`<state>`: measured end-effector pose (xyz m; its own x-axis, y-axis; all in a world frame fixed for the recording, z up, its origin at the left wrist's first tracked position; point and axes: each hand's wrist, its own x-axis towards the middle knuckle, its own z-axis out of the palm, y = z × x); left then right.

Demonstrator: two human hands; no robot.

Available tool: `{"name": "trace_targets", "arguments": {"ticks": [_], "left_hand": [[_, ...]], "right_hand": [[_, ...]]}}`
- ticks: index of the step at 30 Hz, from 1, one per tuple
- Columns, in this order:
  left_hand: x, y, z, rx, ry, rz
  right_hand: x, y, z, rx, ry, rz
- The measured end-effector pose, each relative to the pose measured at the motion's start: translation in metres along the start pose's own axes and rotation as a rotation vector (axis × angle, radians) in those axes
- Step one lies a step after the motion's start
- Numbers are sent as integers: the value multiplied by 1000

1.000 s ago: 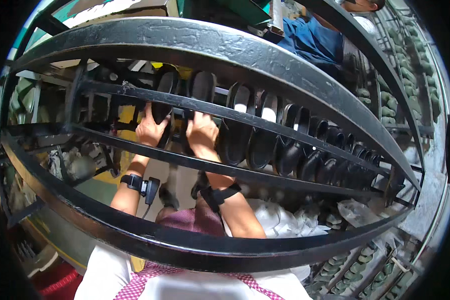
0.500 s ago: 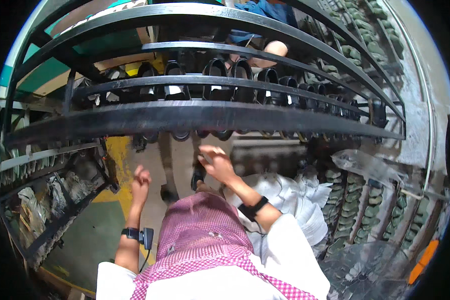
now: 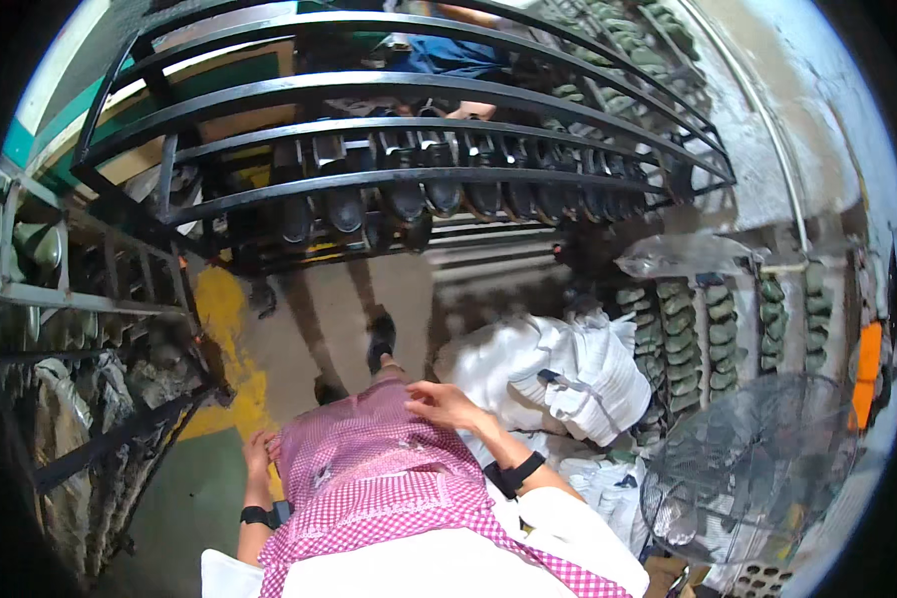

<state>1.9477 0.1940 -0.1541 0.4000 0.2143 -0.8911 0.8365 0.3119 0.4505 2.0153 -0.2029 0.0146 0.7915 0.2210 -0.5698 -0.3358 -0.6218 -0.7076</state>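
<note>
My right hand (image 3: 443,405) hovers at the right edge of my pink checked apron (image 3: 369,448), its fingers loosely stretched and apart with nothing in them. Whether they touch the cloth I cannot tell. At the apron's left edge hangs my left hand (image 3: 259,453), fingers apart and no object showing in it. Ahead of both hands, beyond their reach as they hang, stands a black metal rack (image 3: 369,179). On it is a row of dark shoes (image 3: 406,194).
White sacks (image 3: 588,384) are heaped on the right, beside a wire-guarded fan (image 3: 752,468). Green shoe-shaped pieces (image 3: 676,344) hang in rows behind them. A second metal rack (image 3: 90,299) stands left, next to a yellow floor stripe (image 3: 231,339). Part of a person in blue (image 3: 448,55) shows beyond the rack.
Both hands have drawn back from in front of the rack to the sides of my apron. The rack now appears farther away, and more floor and sacks come into view.
</note>
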Motion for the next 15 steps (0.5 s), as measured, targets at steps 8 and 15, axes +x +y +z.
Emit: {"name": "trace_targets", "arguments": {"ticks": [8,15], "left_hand": [[22,-13,-37,-22,42,63],[2,-31,-9,-57,18,87]], "right_hand": [[-91,-138,-83,126,449,-745],[-175,-243,-133,-218,714,-1515]]}}
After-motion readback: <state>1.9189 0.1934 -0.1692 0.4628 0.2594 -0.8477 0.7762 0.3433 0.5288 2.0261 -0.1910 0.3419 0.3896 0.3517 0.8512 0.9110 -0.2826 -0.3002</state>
